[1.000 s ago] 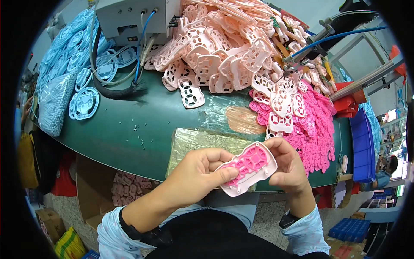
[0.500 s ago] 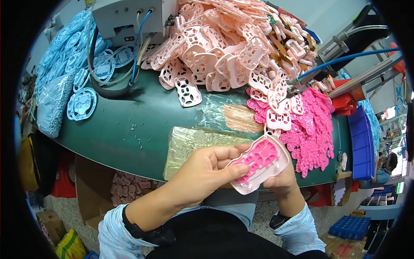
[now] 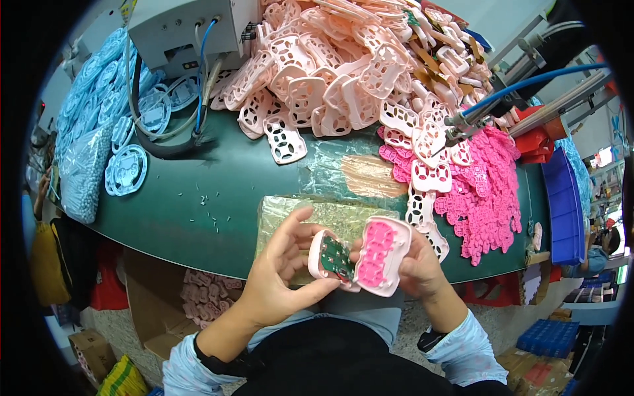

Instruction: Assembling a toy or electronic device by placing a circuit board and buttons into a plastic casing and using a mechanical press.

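Observation:
My left hand (image 3: 281, 277) is curled around a pale pink shell half with a green circuit board (image 3: 335, 256) inside, the thumb at its lower edge. My right hand (image 3: 422, 267) grips a pale pink plastic housing half (image 3: 396, 254) by its right side. A bright pink button pad (image 3: 376, 249) lies in that housing, its face toward me. The two halves are close together, inner sides showing, over the front edge of the green table (image 3: 178, 224). Some right-hand fingers are hidden behind the housing. Just beyond is a block wrapped in clear yellowish film (image 3: 290, 214).
A big heap of pale pink housings (image 3: 317, 79) fills the back. Bright pink button pads (image 3: 482, 191) are piled at right, below a machine arm with a blue hose (image 3: 528, 89). Light blue plastic parts (image 3: 99, 92) and a grey machine box (image 3: 188, 36) stand at left.
The green circuit board in its shell half has come into view at my left hand. My left hand has let go of the pink-pad housing, which my right hand now holds more upright.

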Demonstrator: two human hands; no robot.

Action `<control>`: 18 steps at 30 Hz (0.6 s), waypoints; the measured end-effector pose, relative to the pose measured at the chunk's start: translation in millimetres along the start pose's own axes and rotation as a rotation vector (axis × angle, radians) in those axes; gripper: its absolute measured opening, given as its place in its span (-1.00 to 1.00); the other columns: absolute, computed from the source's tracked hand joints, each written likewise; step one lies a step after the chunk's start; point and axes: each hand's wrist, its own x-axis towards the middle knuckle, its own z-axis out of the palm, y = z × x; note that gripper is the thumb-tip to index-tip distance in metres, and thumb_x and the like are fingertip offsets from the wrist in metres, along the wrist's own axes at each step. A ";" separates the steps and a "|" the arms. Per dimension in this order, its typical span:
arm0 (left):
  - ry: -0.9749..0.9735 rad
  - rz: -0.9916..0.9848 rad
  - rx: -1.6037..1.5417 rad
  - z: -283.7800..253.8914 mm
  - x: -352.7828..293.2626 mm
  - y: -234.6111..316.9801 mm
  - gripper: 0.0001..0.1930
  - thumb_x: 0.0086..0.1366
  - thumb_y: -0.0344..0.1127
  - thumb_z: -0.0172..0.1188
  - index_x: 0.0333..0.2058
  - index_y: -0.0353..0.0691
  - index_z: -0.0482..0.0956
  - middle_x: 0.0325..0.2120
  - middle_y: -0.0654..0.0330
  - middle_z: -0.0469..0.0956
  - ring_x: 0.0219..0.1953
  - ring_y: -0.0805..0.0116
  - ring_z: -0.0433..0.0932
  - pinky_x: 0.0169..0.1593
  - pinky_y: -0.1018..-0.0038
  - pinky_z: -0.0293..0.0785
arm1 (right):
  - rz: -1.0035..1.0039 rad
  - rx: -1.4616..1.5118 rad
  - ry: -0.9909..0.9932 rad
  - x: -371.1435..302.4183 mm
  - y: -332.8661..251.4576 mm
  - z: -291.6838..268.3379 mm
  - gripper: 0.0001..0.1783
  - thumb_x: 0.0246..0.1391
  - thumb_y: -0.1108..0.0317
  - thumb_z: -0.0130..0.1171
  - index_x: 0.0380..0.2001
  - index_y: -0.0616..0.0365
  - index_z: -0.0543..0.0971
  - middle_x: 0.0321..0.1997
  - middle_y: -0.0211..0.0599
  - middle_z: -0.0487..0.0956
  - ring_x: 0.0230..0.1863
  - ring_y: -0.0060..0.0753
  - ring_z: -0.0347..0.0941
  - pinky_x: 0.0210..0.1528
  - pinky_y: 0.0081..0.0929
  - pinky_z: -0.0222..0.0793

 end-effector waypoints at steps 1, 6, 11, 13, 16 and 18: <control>0.038 -0.086 -0.282 0.0 0.7 0.4 -0.14 -0.01 -0.59 0.40 0.27 -0.38 0.15 0.05 0.03 0.39 0.10 0.32 0.43 0.16 0.39 0.38 | 0.043 0.050 -0.015 0.3 -0.5 4.8 -0.16 -0.04 0.25 0.40 0.24 0.29 0.21 0.17 0.15 0.42 0.16 0.05 0.43 0.22 -0.05 0.35; -0.038 -0.114 -0.371 -9.2 -1.9 1.1 -0.22 0.01 -0.63 0.39 0.22 -0.48 0.23 0.08 0.07 0.35 0.14 0.30 0.38 0.22 0.38 0.34 | -0.067 -0.174 -0.014 0.6 -13.6 10.5 -0.30 0.04 0.41 0.32 0.21 0.31 0.28 0.16 0.09 0.44 0.14 -0.12 0.46 0.16 -0.16 0.42; -0.028 -0.221 -0.372 -6.0 -3.2 13.6 -0.24 -0.01 -0.64 0.40 0.20 -0.50 0.26 0.10 0.08 0.32 0.15 0.26 0.38 0.23 0.33 0.36 | 0.044 -0.339 0.106 -2.9 -21.0 36.9 -0.33 -0.04 0.47 0.38 0.14 0.39 0.36 0.12 0.08 0.47 0.12 -0.17 0.46 0.17 -0.24 0.42; -0.016 -0.153 -0.339 -4.9 -2.5 9.6 -0.24 -0.01 -0.65 0.40 0.19 -0.50 0.26 0.12 0.07 0.30 0.15 0.25 0.38 0.23 0.33 0.35 | -0.070 -0.582 0.016 -2.8 -15.9 38.2 -0.34 -0.03 0.51 0.37 0.16 0.36 0.36 0.13 -0.01 0.47 0.14 -0.19 0.45 0.20 -0.24 0.38; -0.002 -0.134 -0.311 -3.0 -2.3 7.6 -0.24 -0.02 -0.64 0.41 0.18 -0.49 0.27 0.10 0.10 0.30 0.15 0.26 0.38 0.23 0.33 0.35 | -0.192 -0.727 -0.006 -0.2 -9.6 37.2 -0.43 -0.03 0.46 0.37 0.10 0.22 0.48 0.09 -0.14 0.51 0.08 -0.32 0.48 0.08 -0.41 0.46; 0.005 -0.125 -0.291 -1.7 -3.0 6.7 -0.24 -0.03 -0.62 0.42 0.18 -0.49 0.28 0.09 0.11 0.30 0.15 0.25 0.38 0.23 0.34 0.35 | -0.281 -0.973 -0.041 1.9 -11.0 38.8 -0.43 -0.10 0.41 0.42 0.05 0.18 0.54 0.05 -0.08 0.54 0.06 -0.23 0.50 0.06 -0.42 0.45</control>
